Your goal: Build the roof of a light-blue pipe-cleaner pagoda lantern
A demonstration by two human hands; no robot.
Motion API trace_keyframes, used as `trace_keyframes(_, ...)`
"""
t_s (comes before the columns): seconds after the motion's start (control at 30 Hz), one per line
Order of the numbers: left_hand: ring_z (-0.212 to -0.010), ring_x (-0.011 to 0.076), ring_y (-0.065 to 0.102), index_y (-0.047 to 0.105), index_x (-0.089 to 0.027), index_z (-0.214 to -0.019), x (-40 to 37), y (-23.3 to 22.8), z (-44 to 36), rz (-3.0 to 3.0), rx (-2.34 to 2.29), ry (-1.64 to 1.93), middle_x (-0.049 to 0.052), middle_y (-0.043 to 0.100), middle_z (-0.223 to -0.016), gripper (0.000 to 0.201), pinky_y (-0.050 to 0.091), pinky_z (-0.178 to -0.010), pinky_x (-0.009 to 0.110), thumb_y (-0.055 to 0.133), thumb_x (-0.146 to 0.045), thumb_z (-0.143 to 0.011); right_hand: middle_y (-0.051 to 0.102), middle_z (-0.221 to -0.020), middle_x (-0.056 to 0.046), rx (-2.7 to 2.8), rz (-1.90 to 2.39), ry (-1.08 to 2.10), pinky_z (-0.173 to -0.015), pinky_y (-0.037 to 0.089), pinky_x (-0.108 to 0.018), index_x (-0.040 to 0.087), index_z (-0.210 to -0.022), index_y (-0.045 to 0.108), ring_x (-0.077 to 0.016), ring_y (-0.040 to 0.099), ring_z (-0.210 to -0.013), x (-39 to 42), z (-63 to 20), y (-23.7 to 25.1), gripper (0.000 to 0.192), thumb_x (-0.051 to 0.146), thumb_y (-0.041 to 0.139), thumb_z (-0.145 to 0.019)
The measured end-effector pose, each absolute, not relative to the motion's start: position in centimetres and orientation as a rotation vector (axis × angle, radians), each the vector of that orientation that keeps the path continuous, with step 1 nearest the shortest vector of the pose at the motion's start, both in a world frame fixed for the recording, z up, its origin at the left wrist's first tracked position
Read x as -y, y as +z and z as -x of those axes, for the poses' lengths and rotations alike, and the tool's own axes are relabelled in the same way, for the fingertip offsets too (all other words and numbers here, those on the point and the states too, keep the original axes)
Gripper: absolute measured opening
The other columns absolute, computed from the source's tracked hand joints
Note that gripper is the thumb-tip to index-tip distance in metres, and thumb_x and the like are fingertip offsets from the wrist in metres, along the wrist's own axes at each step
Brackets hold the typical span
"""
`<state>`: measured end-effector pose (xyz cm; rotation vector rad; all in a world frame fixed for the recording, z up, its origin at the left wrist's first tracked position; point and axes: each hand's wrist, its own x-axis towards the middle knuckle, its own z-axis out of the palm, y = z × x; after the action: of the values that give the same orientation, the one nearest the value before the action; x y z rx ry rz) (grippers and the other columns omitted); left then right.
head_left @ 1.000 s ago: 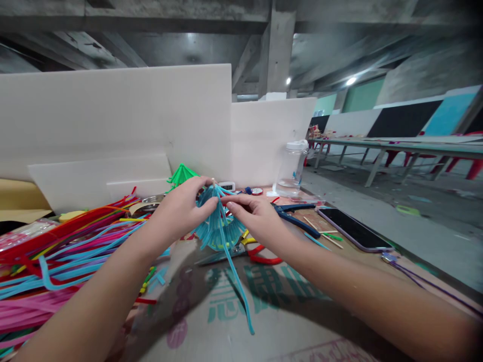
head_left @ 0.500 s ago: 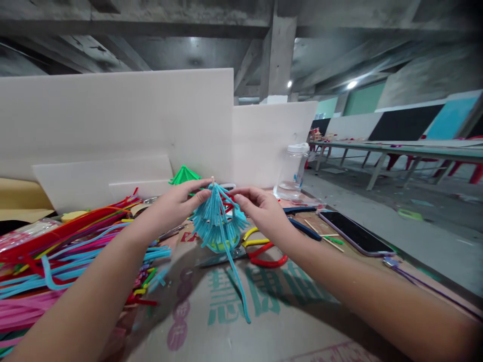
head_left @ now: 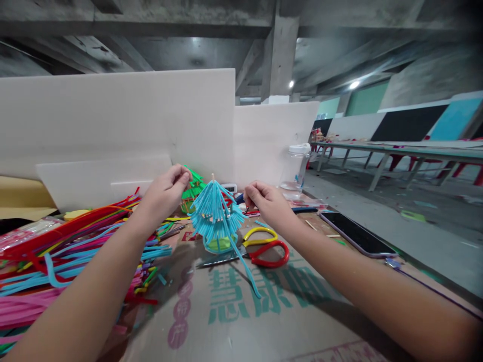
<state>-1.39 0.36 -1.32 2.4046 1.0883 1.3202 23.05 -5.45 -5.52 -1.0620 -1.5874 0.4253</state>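
Note:
A blue pipe-cleaner model point(head_left: 216, 213), shaped like a two-tiered pointed roof, stands upright on the cardboard with a pale stick poking from its tip. One long blue strand trails from it toward me. Up and left of the model, my left hand point(head_left: 169, 188) is closed in a pinch, near a green model point(head_left: 193, 187) behind it. My right hand point(head_left: 264, 200) also pinches, to the right of the blue model and apart from it. What either hand holds, if anything, is too small to make out. Scissors point(head_left: 266, 254) with red and yellow handles lie beside the model's base.
Many coloured pipe cleaners point(head_left: 75, 251) are heaped at the left. A clear bottle point(head_left: 294, 173) and a phone point(head_left: 356, 234) are on the right, near the table edge. White boards point(head_left: 132, 120) stand behind, and printed cardboard point(head_left: 211, 332) covers the table.
Both hands have come off the blue model and moved apart, left hand up and left, right hand slightly right. The model now stands alone, and its loose strand has swung right.

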Motion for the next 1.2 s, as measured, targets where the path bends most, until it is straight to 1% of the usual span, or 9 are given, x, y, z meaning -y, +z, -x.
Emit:
trace_keyframes(0.1, -0.062, 0.0153, 0.045, 0.045, -0.021, -0.071, 0.0, -1.1, 1.3, -2.46, -1.157, 1.314, -0.003, 0.045, -0.064, 0.035, 0.033, -0.058, 0.028, 0.036, -0.042, -0.097, 0.052, -0.062, 0.001, 1.643, 1.078, 0.407, -0.058, 0.038, -0.027, 0.018, -0.068, 0.055, -0.0125, 0.048, -0.059, 5.3, -23.0, -5.8, 0.041, 0.047, 0.043, -0.093)
trace_keyframes(0.23, -0.061, 0.0162, 0.049, 0.057, -0.02, -0.074, 0.6, -1.0, 0.8, -2.471, -1.234, 1.243, -0.001, 0.052, -0.063, 0.038, 0.033, -0.056, 0.028, 0.041, -0.048, -0.094, 0.059, -0.068, 0.001, 1.644, 1.124, 0.319, -0.058, 0.038, -0.027, 0.018, -0.082, 0.063, -0.0138, 0.052, -0.063, 4.9, -22.9, -6.7, 0.024, 0.04, 0.055, -0.089)
trace_keyframes(0.33, -0.067, 0.0171, 0.057, 0.064, -0.019, -0.084, 0.6, -1.3, 0.5, -2.453, -1.204, 1.245, 0.001, 0.063, -0.073, 0.03, 0.041, -0.061, 0.028, 0.054, -0.047, -0.089, 0.06, -0.069, 0.001, 1.66, 1.078, 0.165, -0.059, 0.038, -0.026, 0.019, -0.08, 0.061, -0.0135, 0.052, -0.063, 4.6, -23.0, -7.8, 0.017, 0.034, 0.058, -0.088)
trace_keyframes(0.5, -0.097, 0.0221, 0.065, 0.064, -0.018, -0.107, 0.0, -2.4, -0.1, -2.466, -1.039, 1.268, 0.008, 0.07, -0.105, 0.028, 0.049, -0.087, 0.035, 0.057, -0.039, -0.089, 0.057, -0.064, -0.001, 1.773, 0.961, -0.036, -0.062, 0.038, -0.029, 0.019, -0.068, 0.058, -0.0148, 0.052, -0.063, 4.9, -22.7, -9.3, 0.033, 0.037, 0.051, -0.095)
trace_keyframes(0.63, -0.121, 0.0269, 0.058, 0.051, -0.018, -0.134, 0.1, -3.2, -0.8, -2.456, -0.935, 1.172, 0.012, 0.059, -0.134, 0.055, 0.048, -0.099, 0.041, 0.059, -0.047, -0.088, 0.065, -0.073, -0.003, 1.83, 0.961, -0.019, -0.07, 0.041, -0.029, 0.019, -0.076, 0.066, -0.0162, 0.058, -0.072, 5.9, -21.4, -9.8, 0.023, 0.033, 0.058, -0.092)
trace_keyframes(0.8, -0.138, 0.031, 0.043, 0.036, -0.017, -0.147, 0.2, -3.5, -0.7, -2.479, -0.901, 0.973, 0.015, 0.04, -0.154, 0.076, 0.039, -0.111, 0.046, 0.063, -0.047, -0.083, 0.072, -0.08, -0.005, 1.772, 1.042, 0.154, -0.075, 0.045, -0.032, 0.019, -0.08, 0.072, -0.0185, 0.063, -0.078, 6.5, -20.0, -10.3, 0.019, 0.03, 0.061, -0.09)
trace_keyframes(0.93, -0.14, 0.031, 0.04, 0.031, -0.018, -0.151, 0.4, -3.2, -0.2, -2.528, -0.905, 0.843, 0.014, 0.033, -0.158, 0.079, 0.036, -0.114, 0.046, 0.062, -0.044, -0.083, 0.074, -0.089, -0.006, 1.704, 1.117, 0.268, -0.08, 0.046, -0.034, 0.02, -0.087, 0.074, -0.0207, 0.065, -0.085, 6.7, -19.4, -10.6, 0.016, 0.034, 0.066, -0.087)
trace_keyframes(1.07, -0.141, 0.032, 0.039, 0.027, -0.019, -0.153, 0.7, -3.0, -0.4, -2.618, -0.987, 0.796, 0.015, 0.034, -0.157, 0.085, 0.033, -0.115, 0.047, 0.064, -0.046, -0.081, 0.072, -0.082, -0.004, 1.674, 1.142, 0.311, -0.074, 0.047, -0.033, 0.02, -0.088, 0.073, -0.0194, 0.063, -0.078, 6.6, -19.3, -10.8, 0.013, 0.03, 0.067, -0.085)
trace_keyframes(1.2, -0.144, 0.0311, 0.034, 0.029, -0.013, -0.151, 0.8, -3.1, -0.8, -2.736, -1.021, 0.83, 0.018, 0.034, -0.157, 0.084, 0.03, -0.117, 0.046, 0.063, -0.042, -0.081, 0.071, -0.082, -0.004, 1.656, 1.115, 0.342, -0.072, 0.046, -0.031, 0.02, -0.085, 0.073, -0.0186, 0.063, -0.077, 6.4, -19.3, -10.9, 0.011, 0.03, 0.067, -0.084)
